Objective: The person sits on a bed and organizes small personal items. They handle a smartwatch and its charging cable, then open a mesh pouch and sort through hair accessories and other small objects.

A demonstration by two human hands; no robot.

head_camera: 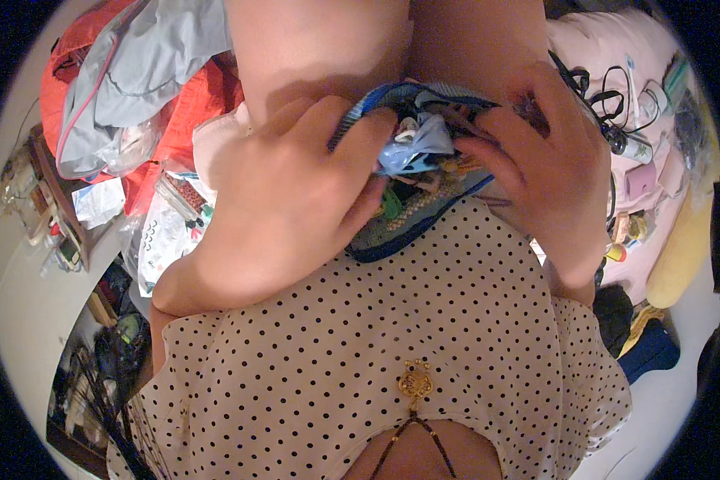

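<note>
A small blue-edged fabric pouch with mesh-like sides lies open on my lap, between my two hands. My left hand holds its left rim, thumb and fingers around the edge. At the opposite side, my right hand has its fingers at the pouch's mouth; whether they grip the rim or something inside is unclear. Among the contents are a crumpled light-blue plastic wrapper, a green item and a string of small pale beads. Other contents are blurred or hidden by my fingers.
To the left lie a grey and red garment or bag, a printed plastic packet and white paper. On pink bedding at the right are black cords, a small bottle and a pink case. A yellow cushion borders it.
</note>
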